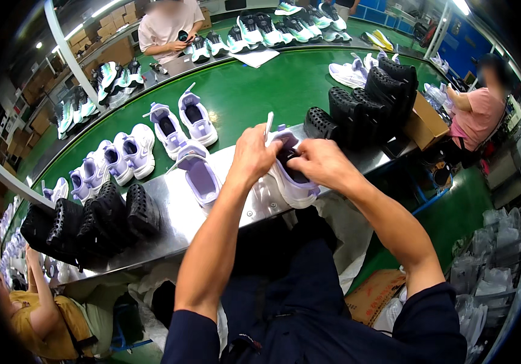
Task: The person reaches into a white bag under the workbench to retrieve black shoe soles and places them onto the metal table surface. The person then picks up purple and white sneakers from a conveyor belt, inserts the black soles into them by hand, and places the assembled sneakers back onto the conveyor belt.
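Note:
A white and lilac sneaker (300, 194) stands at the bench's near edge, heel toward me. My left hand (253, 153) is closed on the left side of its collar, beside an upright white strip (269, 124). From the right, my right hand (326, 161) grips the collar with bent fingers reaching into the opening. Those fingertips are partly hidden over the dark insole (294, 173). Just left of my left forearm is a second lilac sneaker (201, 179), its inside pale. Two more lilac sneakers (197, 115) with dark insoles stand beyond it on the green belt.
Black perforated blocks stand on the metal ledge at left (142, 209) and right (345, 115). A row of lilac sneakers (133, 151) lines the belt's left. Teal and black sneakers (260, 30) sit across the belt (254, 79). Co-workers are opposite, right and lower left. A cardboard box (428, 121) is at right.

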### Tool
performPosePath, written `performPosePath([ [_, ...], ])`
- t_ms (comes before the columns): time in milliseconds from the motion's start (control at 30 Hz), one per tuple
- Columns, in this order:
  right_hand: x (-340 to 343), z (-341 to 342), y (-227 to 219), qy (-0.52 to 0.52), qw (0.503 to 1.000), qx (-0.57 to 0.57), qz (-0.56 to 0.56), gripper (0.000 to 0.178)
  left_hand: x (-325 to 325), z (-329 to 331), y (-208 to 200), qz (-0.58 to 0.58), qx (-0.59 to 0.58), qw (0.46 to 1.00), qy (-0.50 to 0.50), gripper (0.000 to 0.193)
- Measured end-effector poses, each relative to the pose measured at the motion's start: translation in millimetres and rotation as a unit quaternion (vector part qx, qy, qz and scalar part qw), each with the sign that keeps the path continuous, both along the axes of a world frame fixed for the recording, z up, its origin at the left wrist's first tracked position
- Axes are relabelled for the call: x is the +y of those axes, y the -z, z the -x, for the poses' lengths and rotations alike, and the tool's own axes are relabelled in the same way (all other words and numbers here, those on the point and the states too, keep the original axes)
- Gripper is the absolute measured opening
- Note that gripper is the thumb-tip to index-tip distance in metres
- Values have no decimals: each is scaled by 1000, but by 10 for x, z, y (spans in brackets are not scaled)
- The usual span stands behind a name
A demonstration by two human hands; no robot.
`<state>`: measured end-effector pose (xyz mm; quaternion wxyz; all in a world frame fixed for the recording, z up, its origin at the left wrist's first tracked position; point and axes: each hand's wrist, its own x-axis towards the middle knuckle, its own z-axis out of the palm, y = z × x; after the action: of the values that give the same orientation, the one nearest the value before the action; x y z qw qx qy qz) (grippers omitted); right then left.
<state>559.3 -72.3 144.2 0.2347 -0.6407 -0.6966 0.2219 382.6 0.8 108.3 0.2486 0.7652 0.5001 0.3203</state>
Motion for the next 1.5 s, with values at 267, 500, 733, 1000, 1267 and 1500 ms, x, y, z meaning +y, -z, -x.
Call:
performPosePath([
  [267, 348, -53, 492, 48, 994, -97, -28, 33, -219, -264, 182, 112, 67, 985, -116, 85],
  [500, 468, 36, 629, 83, 982, -160, -58, 28, -761, -47, -6, -76, 6, 994, -84, 66],
  [733, 437, 137, 476, 62, 986, -145, -46, 33, -1025, 904, 280, -86, 19, 982, -165, 38],
  [1000, 409, 115, 317, 29, 995, -86, 33, 59, -1082, 1295, 42, -218, -63, 970, -88, 34],
  [1267, -225, 300, -195, -30, 986, 159, 33, 19, -1377, 3395, -238, -259, 278, 760, -528, 43],
  [1500, -550, 664, -203, -67, 955, 289, -19, 24, -1620, 2639, -793, -423, 192, 743, -483, 33],
])
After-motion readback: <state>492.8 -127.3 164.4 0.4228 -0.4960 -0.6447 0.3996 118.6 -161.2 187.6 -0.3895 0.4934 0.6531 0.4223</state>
